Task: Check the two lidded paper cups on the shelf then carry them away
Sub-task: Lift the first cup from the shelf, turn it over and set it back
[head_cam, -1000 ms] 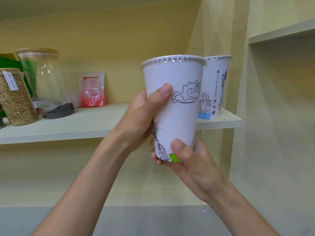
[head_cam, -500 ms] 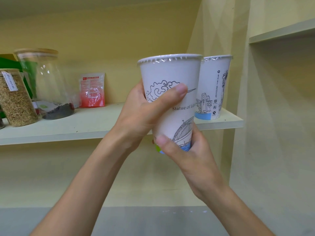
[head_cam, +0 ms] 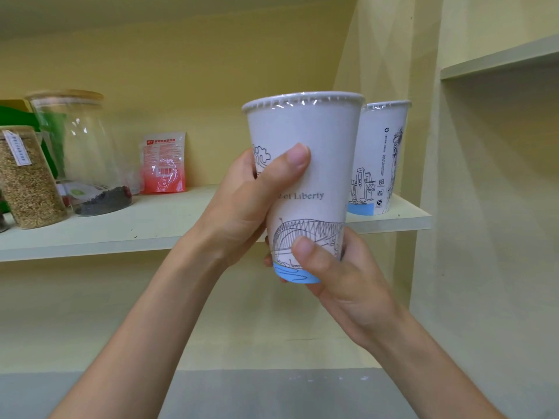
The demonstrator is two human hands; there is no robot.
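A white paper cup (head_cam: 314, 140) with line drawings, a blue base and a film-sealed lid is held upright in front of the shelf (head_cam: 151, 228). My left hand (head_cam: 242, 207) grips its middle from the left, thumb across the front. My right hand (head_cam: 341, 276) holds its base from below and the right. A bridge drawing and the word "Liberty" face me. The second sealed cup (head_cam: 384, 158) stands upright on the shelf's right end, just behind the held one and partly hidden by it.
On the shelf's left stand a grain-filled glass jar (head_cam: 27, 179), a nearly empty glass jar (head_cam: 84, 155) with dark bits at the bottom, and a red packet (head_cam: 163, 164) leaning on the back wall. Another shelf (head_cam: 499, 58) juts out upper right. Grey floor lies below.
The held cup has been turned in my hands: the cloud drawing moved round to the left and the bridge and lettering came to the front. Both thumbs shifted their grip.
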